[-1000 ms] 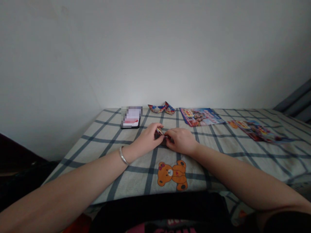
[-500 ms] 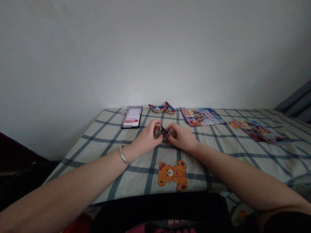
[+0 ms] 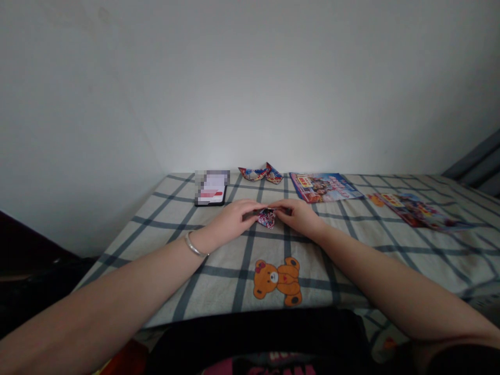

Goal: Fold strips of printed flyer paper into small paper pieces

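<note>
A small folded paper piece (image 3: pixel 267 218) with a pink, white and dark print is between my hands, near the middle of the checked cloth. My left hand (image 3: pixel 241 214), with a silver bangle on the wrist, pinches its left side between thumb and fingers. On the other side, my right hand (image 3: pixel 297 214) grips the right edge and top. The fingertips partly cover the piece. Behind the hands, two folded paper shapes (image 3: pixel 255 173) in red, blue and white rest near the wall.
A phone (image 3: pixel 213 188) lies at the back left. Two colourful printed sheets, one (image 3: pixel 326 187) behind my right hand and another (image 3: pixel 424 211) farther right, lie flat. An orange bear print (image 3: pixel 277 280) marks the checked tablecloth (image 3: pixel 219 255). The wall (image 3: pixel 273 88) rises behind.
Both hands have lowered and flattened around the folded piece, with fingers more stretched across its top. Its patterned face now shows, where a dark opening was seen before.
</note>
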`<action>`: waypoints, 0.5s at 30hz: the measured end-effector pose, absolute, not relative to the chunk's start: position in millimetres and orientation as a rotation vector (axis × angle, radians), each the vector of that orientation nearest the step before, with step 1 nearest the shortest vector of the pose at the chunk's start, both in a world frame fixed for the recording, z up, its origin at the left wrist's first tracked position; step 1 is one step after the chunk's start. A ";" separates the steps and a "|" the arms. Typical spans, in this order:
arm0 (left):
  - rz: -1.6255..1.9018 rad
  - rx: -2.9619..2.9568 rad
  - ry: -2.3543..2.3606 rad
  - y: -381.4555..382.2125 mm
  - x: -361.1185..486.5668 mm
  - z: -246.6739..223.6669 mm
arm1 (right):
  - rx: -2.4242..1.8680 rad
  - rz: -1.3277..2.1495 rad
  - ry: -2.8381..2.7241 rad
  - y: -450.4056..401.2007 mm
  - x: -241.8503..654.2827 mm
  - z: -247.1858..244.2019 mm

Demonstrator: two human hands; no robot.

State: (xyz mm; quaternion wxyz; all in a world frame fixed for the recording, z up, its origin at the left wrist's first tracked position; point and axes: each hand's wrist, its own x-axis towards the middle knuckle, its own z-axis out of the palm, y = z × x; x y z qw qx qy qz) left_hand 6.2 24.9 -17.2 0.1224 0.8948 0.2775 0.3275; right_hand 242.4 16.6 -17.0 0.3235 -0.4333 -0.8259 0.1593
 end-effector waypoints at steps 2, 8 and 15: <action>0.932 2.670 0.771 26.3 5.2 -17.2 | -1.105 0.379 -2.188 18.1 244.6 -16.3; 0.813 2.875 0.719 27.8 3.7 -16.3 | -1.100 0.311 -2.238 20.3 248.5 -17.1; 0.733 3.012 0.723 26.9 4.8 -16.3 | -1.080 0.292 -2.284 17.7 247.1 -13.8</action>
